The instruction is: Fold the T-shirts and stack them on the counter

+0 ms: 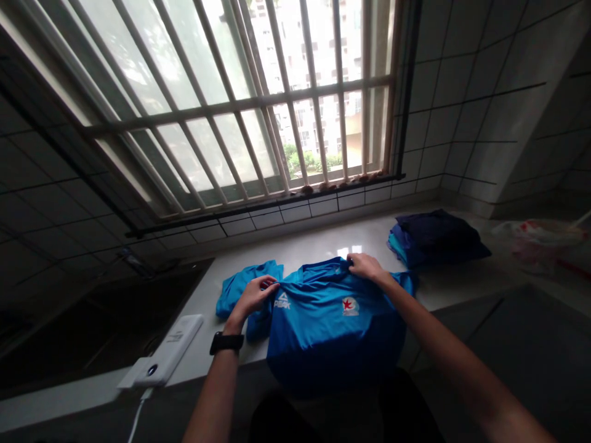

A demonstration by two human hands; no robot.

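A blue T-shirt [318, 326] with a white logo and a red-star badge lies front up on the counter, its lower part hanging over the front edge. My left hand [255, 295], with a black watch on the wrist, pinches the shirt near the left side of the collar. On the other side of the neck, my right hand [365, 266] grips the shirt at the shoulder. Another bright blue garment [244, 283] lies bunched behind my left hand, partly covered by the shirt.
A folded pile of dark and blue clothes [438, 237] sits at the back right, with a plastic bag [538, 243] beyond it. On the left, a white power bank [170, 344] with a cable lies beside the dark sink [106, 307]. A barred window [258, 101] is behind the counter [300, 240].
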